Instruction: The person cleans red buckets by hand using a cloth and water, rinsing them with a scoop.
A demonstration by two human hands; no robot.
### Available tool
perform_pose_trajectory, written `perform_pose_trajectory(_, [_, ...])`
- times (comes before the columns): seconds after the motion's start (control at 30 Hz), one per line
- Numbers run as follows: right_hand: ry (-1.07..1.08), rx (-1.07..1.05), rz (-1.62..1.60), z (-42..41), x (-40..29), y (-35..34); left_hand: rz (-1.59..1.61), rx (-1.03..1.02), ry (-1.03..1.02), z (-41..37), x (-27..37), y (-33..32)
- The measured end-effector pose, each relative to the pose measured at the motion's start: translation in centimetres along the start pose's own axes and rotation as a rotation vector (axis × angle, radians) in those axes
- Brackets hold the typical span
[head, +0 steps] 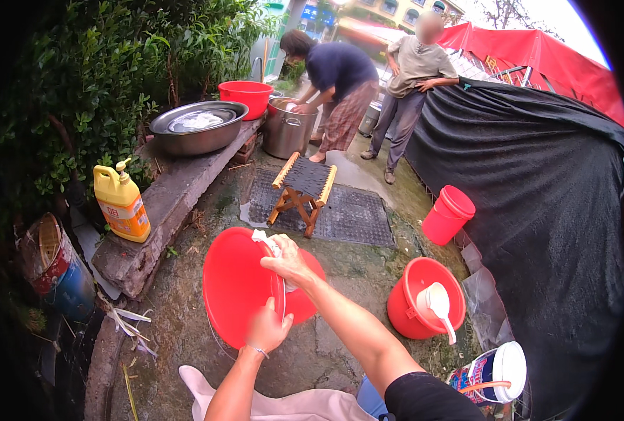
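In the head view a red plastic bucket point(228, 284) is tipped over, its wide mouth turned to the left. My left hand point(269, 327) grips its near rim, thumb and finger spread along the edge. Higher up, my right hand point(287, 259) presses a white cloth point(266, 242) over the rim, and part of the cloth hangs along the outer wall. The bucket's underside and whatever lies beneath it are hidden.
A folding stool point(304, 176) stands ahead on a black mat point(351, 213). Right are a red bucket point(412, 316) with a white ladle point(439, 302), another red bucket point(443, 221) and a white-lidded pail point(509, 371). A yellow pump bottle point(125, 208) sits left. Two people stand beyond.
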State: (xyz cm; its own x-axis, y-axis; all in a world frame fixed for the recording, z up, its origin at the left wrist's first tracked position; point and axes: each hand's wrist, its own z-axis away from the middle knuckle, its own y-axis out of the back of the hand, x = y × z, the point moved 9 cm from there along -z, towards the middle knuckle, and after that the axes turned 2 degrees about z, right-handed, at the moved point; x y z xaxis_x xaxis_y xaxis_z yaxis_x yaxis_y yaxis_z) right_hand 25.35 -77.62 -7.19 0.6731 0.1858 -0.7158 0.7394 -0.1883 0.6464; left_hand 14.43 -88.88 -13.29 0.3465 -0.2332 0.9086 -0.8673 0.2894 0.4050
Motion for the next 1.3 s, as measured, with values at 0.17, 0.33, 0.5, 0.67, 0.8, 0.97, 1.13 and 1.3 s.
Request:
perform_pose_trajectory(0.17, [0.214,0.180,0.064,5.9,-5.0,-0.2,1.404,0.149,-0.032,-2.3,0.0,1.9])
perform_pose_trajectory(0.33, [0.525,0.110,0.103,13.4,-8.9,-4.2,1.459,0.238,0.300,-2.8,-7.1,5.4])
perform_pose_trajectory(0.5, [0.611,0.106,0.105,11.7,-8.2,-4.4,1.307,0.443,0.447,-1.1,-10.1,4.9])
perform_pose_trajectory(0.67, [0.226,0.322,0.434,-1.9,0.1,2.7,1.031,0.367,0.142,-0.3,-4.6,3.8])
perform_pose_trajectory(0.8, [0.204,0.095,0.236,-0.4,-0.1,-0.4,1.006,0.344,0.146,-0.3,-4.8,5.3])
perform_pose_trajectory(0.97, [0.507,-0.007,0.052,5.8,-7.5,-6.1,0.888,0.283,0.149,-0.6,-6.8,5.4])
perform_pose_trajectory(1.13, [0.176,-0.422,0.262,-6.3,4.0,-6.0,0.485,0.031,-0.100,0.1,1.9,2.4])
perform_pose_trajectory(1.3, [0.182,-0.312,0.117,0.8,-6.2,-8.5,0.807,0.135,0.122,0.1,-6.0,4.1])
